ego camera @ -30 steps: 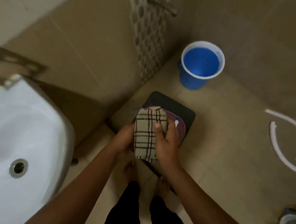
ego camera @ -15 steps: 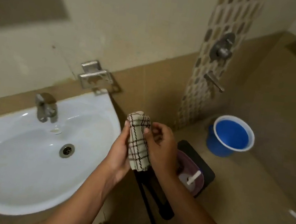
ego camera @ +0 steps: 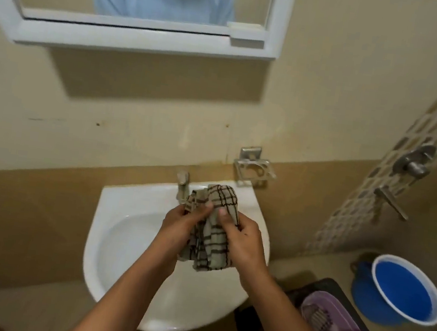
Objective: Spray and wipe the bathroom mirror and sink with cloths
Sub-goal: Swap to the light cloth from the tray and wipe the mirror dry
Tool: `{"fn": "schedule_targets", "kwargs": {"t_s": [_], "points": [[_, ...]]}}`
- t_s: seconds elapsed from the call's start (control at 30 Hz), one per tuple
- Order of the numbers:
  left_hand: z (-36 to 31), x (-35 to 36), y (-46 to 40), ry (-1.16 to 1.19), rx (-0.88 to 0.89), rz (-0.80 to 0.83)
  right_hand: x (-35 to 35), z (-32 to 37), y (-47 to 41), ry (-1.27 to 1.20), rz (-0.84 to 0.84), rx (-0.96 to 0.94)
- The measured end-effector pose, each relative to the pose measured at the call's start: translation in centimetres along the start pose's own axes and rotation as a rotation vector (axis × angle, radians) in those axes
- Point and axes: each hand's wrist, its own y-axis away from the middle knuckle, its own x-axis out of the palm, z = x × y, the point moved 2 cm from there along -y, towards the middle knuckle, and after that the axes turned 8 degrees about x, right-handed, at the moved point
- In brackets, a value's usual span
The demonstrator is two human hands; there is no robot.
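Your left hand [ego camera: 180,227] and right hand [ego camera: 243,241] both clutch the bunched checked cloth [ego camera: 209,236] — now raised over the sink [ego camera: 124,236], no longer beside it.

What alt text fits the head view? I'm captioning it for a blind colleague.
Both hands, left hand and right hand, hold a checked cloth bunched over a white sink, below a white-framed mirror; a blue bucket stands at right.
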Motion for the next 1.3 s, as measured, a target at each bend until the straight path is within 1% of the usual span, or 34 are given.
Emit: {"fn": "schedule_targets", "kwargs": {"t_s": [0.2,0.3,0.4,0.43,0.47,0.53,0.57,0.6,0.63,0.67,0.7,0.73,0.8,0.87,0.9,0.93,0.97,1.0,1.03,1.07,1.1,1.17,1.2,1.23,1.3], "points": [[-0.3,-8.1,-0.5,0.027,0.018,-0.074,6.5,2.3,0.2,-0.104,0.024,0.057],[0.0,-10.1,-0.4,0.026,0.039,-0.107,7.9,2.1,0.3,-0.191,0.066,0.111],[0.4,-10.9,-0.3,0.024,0.023,-0.107,8.1,1.4,0.2,-0.134,0.043,0.077],[0.7,-11.1,-0.3,-0.023,0.034,-0.141,8.1,1.3,0.0,-0.107,0.014,0.066],[0.9,-11.3,-0.4,-0.141,0.071,-0.207,8.0,1.2,-0.1,-0.074,-0.02,0.053],[0.8,-11.5,0.1,-0.407,0.188,-0.39,8.0,1.2,-0.3,0.052,-0.099,0.004],[0.3,-11.1,0.6,-0.432,0.255,-0.413,8.1,1.4,-0.2,0.128,-0.139,-0.029],[-0.3,-10.4,1.0,-0.391,0.298,-0.362,8.2,1.7,0.1,0.194,-0.169,-0.066],[-0.9,-9.5,1.3,-0.333,0.304,-0.265,8.4,2.0,0.6,0.237,-0.178,-0.107],[-1.4,-8.5,1.5,-0.285,0.283,-0.168,8.7,2.4,1.3,0.253,-0.156,-0.148],[-1.9,-7.8,1.4,-0.267,0.255,-0.109,9.1,2.7,2.0,0.262,-0.11,-0.179],[-2.3,-7.4,1.2,-0.256,0.252,-0.101,9.5,2.9,2.7,0.272,-0.056,-0.212],[-2.9,-7.2,0.2,-0.192,0.242,-0.165,9.6,3.2,3.6,0.298,0.045,-0.297],[-3.8,-7.4,-0.4,-0.113,0.266,-0.192,8.6,3.7,3.6,0.273,0.095,-0.373],[-4.5,-7.6,-0.5,-0.091,0.266,-0.175,7.7,4.0,3.1,0.218,0.077,-0.388],[-5.1,-7.9,-0.7,-0.07,0.254,-0.14,6.5,4.2,2.5,0.15,0.014,-0.389],[-6.0,-8.3,-0.7,-0.057,0.237,-0.079,5.3,4.4,1.7,0.079,-0.062,-0.377],[-7.0,-8.5,-0.7,-0.036,0.228,0.002,4.0,4.7,0.9,0.006,-0.092,-0.349],[-8.3,-8.6,-0.7,-0.003,0.239,0.1,3.2,5.1,0.0,-0.085,-0.02,-0.302],[-9.4,-8.8,-0.7,0.051,0.249,0.192,2.9,5.4,-0.7,-0.19,0.164,-0.259],[-10.7,-8.7,-0.8,0.102,0.258,0.267,2.9,5.8,-1.2,-0.303,0.391,-0.233],[-13.1,-8.2,-1.2,0.131,0.275,0.357,3.6,7.3,-0.7,-0.469,0.726,-0.201],[-14.4,-7.8,-1.4,0.101,0.281,0.365,4.3,8.6,-0.2,-0.524,0.831,-0.199],[-15.6,-7.3,-1.5,0.054,0.288,0.364,5.0,9.8,0.3,-0.574,0.886,-0.197],[-18.4,-6.7,-1.4,-0.056,0.357,0.324,6.1,12.5,0.9,-0.692,0.886,-0.172]]}}
